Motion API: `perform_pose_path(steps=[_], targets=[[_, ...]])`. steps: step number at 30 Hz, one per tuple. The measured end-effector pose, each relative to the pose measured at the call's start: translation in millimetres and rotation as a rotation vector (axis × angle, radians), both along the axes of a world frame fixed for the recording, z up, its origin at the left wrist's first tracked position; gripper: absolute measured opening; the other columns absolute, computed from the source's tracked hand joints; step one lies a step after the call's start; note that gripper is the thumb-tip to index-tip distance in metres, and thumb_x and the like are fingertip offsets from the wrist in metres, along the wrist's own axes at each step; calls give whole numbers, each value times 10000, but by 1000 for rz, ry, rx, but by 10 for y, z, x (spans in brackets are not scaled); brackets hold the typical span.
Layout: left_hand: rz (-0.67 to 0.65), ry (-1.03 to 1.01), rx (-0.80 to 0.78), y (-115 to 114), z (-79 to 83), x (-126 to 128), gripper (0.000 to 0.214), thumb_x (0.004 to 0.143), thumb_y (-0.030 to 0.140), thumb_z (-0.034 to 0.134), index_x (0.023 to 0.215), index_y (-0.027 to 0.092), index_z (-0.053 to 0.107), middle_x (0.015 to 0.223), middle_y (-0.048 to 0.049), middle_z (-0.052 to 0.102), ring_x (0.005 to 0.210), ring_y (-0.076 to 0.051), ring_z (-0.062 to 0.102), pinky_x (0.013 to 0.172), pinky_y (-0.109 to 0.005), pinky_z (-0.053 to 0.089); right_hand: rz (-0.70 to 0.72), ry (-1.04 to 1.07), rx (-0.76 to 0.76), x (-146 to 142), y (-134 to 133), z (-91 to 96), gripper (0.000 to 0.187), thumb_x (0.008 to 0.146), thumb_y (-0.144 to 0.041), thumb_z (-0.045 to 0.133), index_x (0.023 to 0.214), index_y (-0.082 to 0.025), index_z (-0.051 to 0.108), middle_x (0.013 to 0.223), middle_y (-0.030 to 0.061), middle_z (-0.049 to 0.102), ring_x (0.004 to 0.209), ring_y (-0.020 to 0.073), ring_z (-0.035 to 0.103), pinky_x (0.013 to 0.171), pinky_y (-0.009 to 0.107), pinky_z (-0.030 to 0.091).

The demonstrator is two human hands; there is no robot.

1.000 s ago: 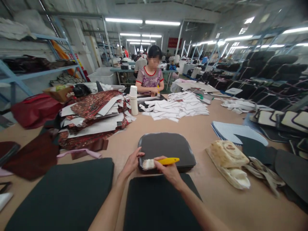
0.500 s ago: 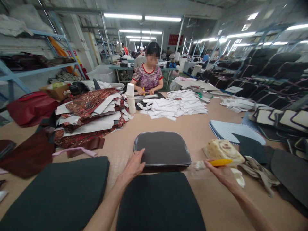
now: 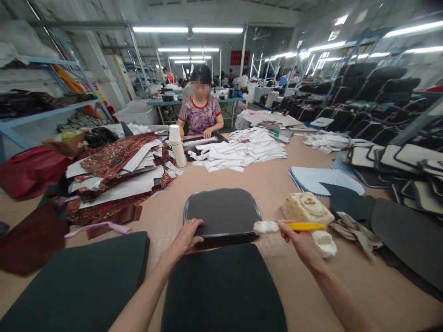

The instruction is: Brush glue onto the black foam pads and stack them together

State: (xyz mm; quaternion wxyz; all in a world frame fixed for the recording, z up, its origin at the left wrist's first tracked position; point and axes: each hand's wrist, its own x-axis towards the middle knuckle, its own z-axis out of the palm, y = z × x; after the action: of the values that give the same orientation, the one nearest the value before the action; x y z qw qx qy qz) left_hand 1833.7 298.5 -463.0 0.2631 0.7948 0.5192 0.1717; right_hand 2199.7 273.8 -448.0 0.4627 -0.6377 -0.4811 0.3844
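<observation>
Before me lies a stack of dark grey rounded panels (image 3: 223, 212) with a shiny pale rim. At its near left corner rests my left hand (image 3: 185, 237), fingers apart and touching the top panel and its front edge. My right hand (image 3: 292, 233) is closed around a brush (image 3: 268, 227) with a yellow handle and pale, whitish bristles. The bristle tip meets the right edge of the panel stack. Just beyond that hand sits a cream, crusted block-like container (image 3: 307, 207), with a white lump (image 3: 324, 244) beside it.
Dark green padded panels (image 3: 224, 290) lie close in front, with another pile (image 3: 79, 281) to the left. Patterned pieces (image 3: 117, 170) are heaped beside a white bottle (image 3: 177, 146). White strips (image 3: 242, 150) lie before a co-worker (image 3: 200, 113). Striped panels (image 3: 321, 180) lie right.
The brush has moved left until its bristles reach the panel stack's right edge. My left hand stays at the near left corner. The whole view has shifted slightly.
</observation>
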Motion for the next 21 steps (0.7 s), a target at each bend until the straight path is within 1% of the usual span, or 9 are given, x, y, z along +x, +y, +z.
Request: perform_pose_path(steps=[4,5,7,10,13,15,17,19,21], targets=[[-3,-50,62,12,7,4,119,732,132,496,825,203,518,820,-29,565,786,-193,531,738,-318,426,96,167,20,-21,-23,20,499,778,-522,552,1140,-178,554,756,38,652,597,168,605,677,340,510],[14,-65,87,32,31,4,120,720,116,476,797,203,503,793,-23,556,758,-188,526,716,-312,424,116,170,20,0,-15,6,530,789,-529,532,1192,-187,514,802,53,664,606,181,625,693,367,519],[69,-99,150,83,142,-3,147,701,90,439,786,204,476,813,-31,552,767,-189,525,722,-318,421,133,61,54,49,27,-60,519,782,-550,524,1164,-200,532,875,79,671,674,221,657,739,422,521],[133,-147,252,121,491,-35,167,706,82,408,803,210,454,942,-57,560,868,-195,529,800,-339,405,135,-262,225,47,124,-209,494,674,-562,632,1020,-211,608,1044,112,645,992,324,605,914,514,433],[118,-169,312,40,964,-93,159,714,87,418,800,217,451,1007,-57,570,928,-191,538,833,-329,399,159,-457,368,-108,188,-283,639,609,-500,710,1150,-205,543,1242,129,542,1209,345,441,1022,535,312],[82,-172,343,-75,1245,-148,142,718,95,437,787,218,456,1044,-54,577,984,-192,538,855,-321,396,146,-439,412,-255,200,-245,711,646,-470,690,1261,-207,447,1315,123,474,1254,316,389,1045,515,282],[41,-173,368,-214,1441,-218,124,723,105,457,774,218,469,1078,-53,583,1021,-195,538,877,-320,393,76,-383,421,-382,200,-150,717,661,-465,675,1284,-218,418,1306,111,475,1246,300,391,1048,499,273],[11,-175,380,-357,1546,-302,104,730,118,474,757,218,483,1096,-49,589,1027,-196,546,886,-317,395,13,-299,397,-465,186,-22,704,637,-480,685,1247,-220,449,1242,99,521,1170,296,455,1008,483,326],[-4,-172,370,-492,1590,-384,98,737,122,483,752,218,498,1113,-38,588,1032,-193,547,891,-309,394,16,-191,350,-513,144,118,677,608,-494,701,1185,-208,491,1157,86,567,1039,273,534,913,445,418]])
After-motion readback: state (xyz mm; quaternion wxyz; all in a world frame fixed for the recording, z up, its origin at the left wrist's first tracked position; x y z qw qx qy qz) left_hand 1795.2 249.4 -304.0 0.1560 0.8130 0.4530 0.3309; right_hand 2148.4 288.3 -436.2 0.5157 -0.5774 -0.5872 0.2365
